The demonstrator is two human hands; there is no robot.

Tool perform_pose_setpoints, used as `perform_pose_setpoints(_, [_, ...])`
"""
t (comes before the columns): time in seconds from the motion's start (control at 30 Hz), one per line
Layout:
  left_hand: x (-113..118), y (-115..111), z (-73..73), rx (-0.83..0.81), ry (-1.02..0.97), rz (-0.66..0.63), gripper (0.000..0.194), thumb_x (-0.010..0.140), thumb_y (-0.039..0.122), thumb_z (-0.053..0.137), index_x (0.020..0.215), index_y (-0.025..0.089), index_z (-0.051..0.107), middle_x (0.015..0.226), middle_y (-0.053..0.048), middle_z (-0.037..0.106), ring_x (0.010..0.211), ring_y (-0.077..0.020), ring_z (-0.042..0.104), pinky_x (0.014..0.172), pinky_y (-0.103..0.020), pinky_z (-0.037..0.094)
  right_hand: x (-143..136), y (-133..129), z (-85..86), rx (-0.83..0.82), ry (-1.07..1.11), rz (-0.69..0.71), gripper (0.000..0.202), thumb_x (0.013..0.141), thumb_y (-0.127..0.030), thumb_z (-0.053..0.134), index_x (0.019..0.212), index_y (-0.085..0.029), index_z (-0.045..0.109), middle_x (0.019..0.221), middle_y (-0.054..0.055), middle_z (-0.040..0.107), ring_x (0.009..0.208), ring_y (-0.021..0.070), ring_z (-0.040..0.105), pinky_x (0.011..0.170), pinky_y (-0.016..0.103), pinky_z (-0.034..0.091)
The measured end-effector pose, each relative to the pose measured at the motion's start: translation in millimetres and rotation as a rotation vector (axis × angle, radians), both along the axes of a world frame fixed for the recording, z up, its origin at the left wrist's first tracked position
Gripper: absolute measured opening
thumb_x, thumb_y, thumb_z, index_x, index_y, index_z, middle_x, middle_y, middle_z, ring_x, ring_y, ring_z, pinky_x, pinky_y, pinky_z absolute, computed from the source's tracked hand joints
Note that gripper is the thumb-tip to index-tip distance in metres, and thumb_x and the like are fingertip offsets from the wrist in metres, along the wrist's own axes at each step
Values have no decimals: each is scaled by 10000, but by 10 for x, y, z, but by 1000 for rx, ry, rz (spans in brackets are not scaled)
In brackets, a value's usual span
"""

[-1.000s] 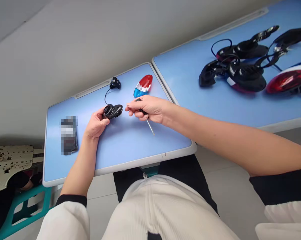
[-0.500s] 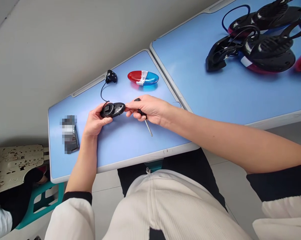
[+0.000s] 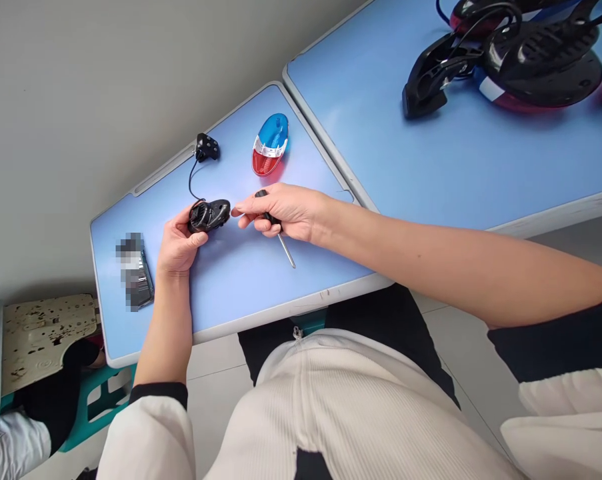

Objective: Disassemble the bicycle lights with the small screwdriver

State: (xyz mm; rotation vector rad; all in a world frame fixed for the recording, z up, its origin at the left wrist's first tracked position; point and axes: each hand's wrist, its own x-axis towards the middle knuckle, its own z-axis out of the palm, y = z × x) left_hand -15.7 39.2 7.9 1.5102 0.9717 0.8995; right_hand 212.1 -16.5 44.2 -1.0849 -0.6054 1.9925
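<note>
My left hand (image 3: pixel 178 243) is closed around a black plastic oval housing (image 3: pixel 211 215), holding it tilted just above the blue table. A thin black cable runs from the housing to a small black button unit (image 3: pixel 207 147) lying farther back. In my right hand (image 3: pixel 291 210) is a screwdriver (image 3: pixel 287 252), its dark handle against the palm and its metal shaft pointing down toward me. The thumb and forefinger of that hand are close to the housing's right end, with a small gap. Behind my right hand lies a red and blue light cover (image 3: pixel 271 145) with a white middle band.
A partly blurred dark, phone-like object (image 3: pixel 143 280) lies at the table's left. On the adjoining blue table (image 3: pixel 351 107) are several black housings with cables (image 3: pixel 535 60). At lower left, part of a person sits by a teal stool (image 3: pixel 98 400).
The light cover has turned from lying sideways to nearly lengthwise. My right fingers have come off the housing's end, and the housing is tilted differently. The view has shifted slightly.
</note>
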Motion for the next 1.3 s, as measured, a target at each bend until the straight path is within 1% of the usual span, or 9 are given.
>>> perform_pose_setpoints(0.33, [39, -15, 27, 13, -6, 0, 584, 423, 430, 893, 940, 204, 741, 981, -46, 717, 1017, -242, 630, 967, -355, 459, 22, -12, 17, -8, 66, 14, 135, 868, -107, 584, 736, -86, 603, 621, 43, 611, 381, 11, 362, 301, 125, 243])
perform_pose_setpoints(0.53, [9, -28, 13, 46, 45, 7, 691, 418, 443, 892, 1044, 209, 717, 1031, -55, 706, 1051, -256, 615, 983, -369, 445, 12, -3, -24, -11, 92, -9, 159, 865, -104, 585, 706, -102, 581, 630, 50, 606, 385, 17, 355, 298, 136, 238])
perform_pose_setpoints(0.8, [1, -74, 48, 174, 247, -83, 619, 566, 393, 846, 1131, 205, 677, 1112, -81, 646, 1084, -250, 570, 994, -371, 419, -22, -14, -36, -22, 13, -40, 208, 867, -93, 576, 671, -115, 509, 582, -3, 542, 377, 5, 348, 313, 129, 218])
perform_pose_setpoints(0.9, [-23, -82, 108, 165, 402, -89, 712, 522, 428, 858, 1168, 205, 660, 1173, -102, 612, 1152, -281, 528, 1043, -419, 369, -53, -6, -43, -27, -33, -71, 233, 869, -69, 549, 646, -118, 498, 549, -17, 518, 365, 3, 329, 312, 131, 206])
perform_pose_setpoints(0.97, [-39, -101, 178, 180, 511, -16, 725, 472, 452, 871, 1126, 201, 684, 1201, -114, 596, 1188, -311, 496, 1060, -452, 339, -77, 1, -64, -27, -52, -90, 250, 857, -54, 552, 622, -117, 496, 529, -19, 508, 361, 2, 316, 310, 133, 200])
perform_pose_setpoints(1.1, [40, -199, 347, 395, 580, 256, 477, 582, 465, 816, 997, 246, 728, 1122, -81, 623, 1140, -291, 499, 1013, -448, 368, -108, 5, -112, -11, -47, -97, 241, 848, -45, 548, 615, -103, 526, 537, 1, 529, 364, 6, 327, 313, 138, 197])
perform_pose_setpoints(1.13, [93, -228, 380, 461, 571, 256, 411, 625, 448, 796, 986, 262, 731, 1083, -67, 634, 1100, -272, 511, 993, -433, 382, -112, 3, -118, -7, -46, -97, 240, 847, -46, 547, 614, -100, 533, 540, 5, 534, 364, 7, 332, 314, 137, 198])
perform_pose_setpoints(1.2, [228, -278, 415, 546, 562, 159, 312, 685, 394, 765, 972, 275, 737, 1002, -52, 653, 1002, -238, 533, 940, -406, 408, -118, -3, -117, -11, -50, -104, 237, 838, -50, 563, 608, -102, 537, 542, 8, 540, 365, 8, 344, 316, 134, 208])
perform_pose_setpoints(1.3, [426, -316, 376, 582, 577, 43, 172, 751, 314, 707, 908, 257, 750, 873, -50, 662, 876, -214, 540, 850, -391, 429, -129, -7, -100, -33, -59, -116, 246, 824, -44, 573, 591, -110, 526, 527, 5, 539, 363, 10, 347, 311, 129, 209])
